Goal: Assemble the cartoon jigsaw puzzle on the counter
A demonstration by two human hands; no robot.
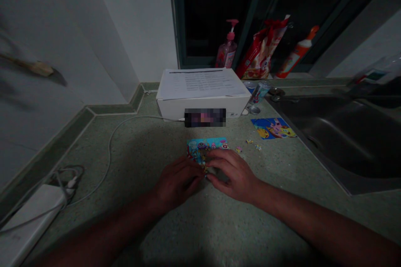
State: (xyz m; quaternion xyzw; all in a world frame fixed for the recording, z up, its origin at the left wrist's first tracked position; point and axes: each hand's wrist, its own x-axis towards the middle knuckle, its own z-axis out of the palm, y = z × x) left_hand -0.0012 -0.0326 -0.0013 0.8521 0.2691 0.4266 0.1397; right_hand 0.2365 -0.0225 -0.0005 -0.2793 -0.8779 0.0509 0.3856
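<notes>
A partly covered, colourful jigsaw puzzle [194,145] lies on the counter in front of me, its lower part hidden behind my hands. My left hand [180,181] is closed at the puzzle's lower edge, fingertips pressed round a small puzzle piece [205,169]. From the other side comes my right hand [233,175], with thumb and fingers apart and their tips close to that piece. Several loose puzzle pieces [249,141] are scattered just right of the puzzle. Farther right lies a blue picture card [272,128] with cartoon figures.
Behind the puzzle, a phone-like device [205,117], blurred out, leans on a white box [171,106]. A white cable [109,150] curves along the left. A can [260,93] stands near the metal sink [354,133]. A pump bottle [226,52] and red bag [263,50] are behind.
</notes>
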